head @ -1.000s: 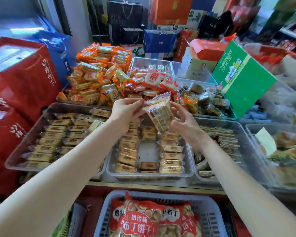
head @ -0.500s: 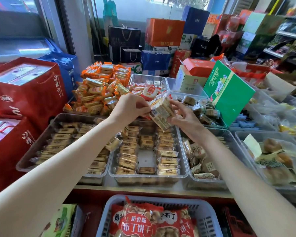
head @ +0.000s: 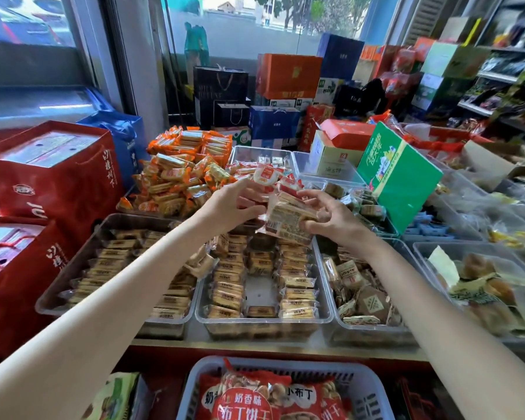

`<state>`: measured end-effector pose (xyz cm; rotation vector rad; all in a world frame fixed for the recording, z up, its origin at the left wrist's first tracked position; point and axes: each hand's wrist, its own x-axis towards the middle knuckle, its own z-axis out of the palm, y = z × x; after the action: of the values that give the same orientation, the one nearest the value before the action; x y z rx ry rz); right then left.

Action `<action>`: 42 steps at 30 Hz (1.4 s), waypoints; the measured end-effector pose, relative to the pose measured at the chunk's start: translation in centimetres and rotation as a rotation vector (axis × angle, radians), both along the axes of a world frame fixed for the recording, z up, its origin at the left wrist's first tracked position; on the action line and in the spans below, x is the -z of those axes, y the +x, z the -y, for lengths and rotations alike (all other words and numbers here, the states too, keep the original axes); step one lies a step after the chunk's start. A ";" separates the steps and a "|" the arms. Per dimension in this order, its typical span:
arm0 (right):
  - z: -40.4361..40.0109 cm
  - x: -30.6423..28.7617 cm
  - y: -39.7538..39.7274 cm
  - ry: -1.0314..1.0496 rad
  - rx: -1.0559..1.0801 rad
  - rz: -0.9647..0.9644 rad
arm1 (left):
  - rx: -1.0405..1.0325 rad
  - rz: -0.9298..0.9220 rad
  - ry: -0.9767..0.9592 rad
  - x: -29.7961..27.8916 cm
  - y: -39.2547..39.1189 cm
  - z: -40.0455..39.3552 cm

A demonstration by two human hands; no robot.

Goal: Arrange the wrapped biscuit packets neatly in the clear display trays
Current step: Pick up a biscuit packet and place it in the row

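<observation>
Both my hands hold a small stack of clear-wrapped biscuit packets [head: 288, 221] above the far end of the middle clear tray [head: 326, 298]. My left hand [head: 234, 206] grips the stack's left side, my right hand [head: 328, 216] its right side. The middle tray holds rows of the same tan packets with a bare strip down its centre. The left tray [head: 73, 268] is filled with neat rows of similar packets. The right tray [head: 373, 328] holds brown packets lying loosely.
Orange packets [head: 179, 180] are heaped behind the trays, next to red-and-white ones [head: 267, 174]. Red gift bags [head: 52, 174] stand at left, a green box [head: 397, 174] at right. A grey basket [head: 373, 386] with red biscuit bags sits below the shelf edge.
The camera has tilted upward, so the trays sit lower in view. My hands have lowered the stack and turned it flatter, closer to the middle tray's far end.
</observation>
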<state>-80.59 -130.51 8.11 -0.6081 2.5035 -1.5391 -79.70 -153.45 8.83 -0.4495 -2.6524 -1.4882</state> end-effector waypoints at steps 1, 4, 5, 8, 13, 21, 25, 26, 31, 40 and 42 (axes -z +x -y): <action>0.2 -0.3 0.0 0.025 0.002 -0.019 | 0.072 0.080 0.081 -0.4 0.1 -0.1; 1.3 -1.1 0.2 0.072 0.010 -0.087 | 0.155 0.071 -0.095 -0.8 0.1 -1.0; 1.5 -1.2 0.2 0.059 0.011 -0.104 | 0.136 0.021 -0.156 -0.6 -0.1 -1.2; 1.4 -0.9 0.0 0.008 0.007 -0.134 | 0.067 0.027 -0.086 -0.1 -0.2 -1.0; 0.7 -0.6 -0.2 -0.270 0.012 0.024 | 0.096 0.176 0.229 0.8 -0.2 0.2; 1.3 -0.5 -1.1 -0.017 0.198 -0.291 | 0.112 0.204 0.236 1.0 -0.6 0.7; 1.7 -0.2 -1.4 0.052 0.245 -0.306 | 0.083 0.141 0.091 1.0 -1.0 0.5; 1.7 -0.2 -1.4 0.020 0.231 -0.248 | 0.087 0.139 0.075 1.2 -1.1 0.5; 1.9 -0.3 -1.6 0.068 0.183 -0.256 | 0.082 0.136 0.025 2.0 -1.6 0.7; 2.4 -0.4 -2.4 -0.033 0.179 -0.068 | 0.009 0.194 0.016 2.5 -2.1 1.9; 2.5 -0.4 -2.6 0.119 0.236 -0.186 | 0.015 0.215 0.006 2.7 -2.1 2.0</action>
<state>-83.15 -133.06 8.49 -0.4722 2.8730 -1.4505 -81.75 -155.46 6.14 -0.3272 -2.8093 -1.6342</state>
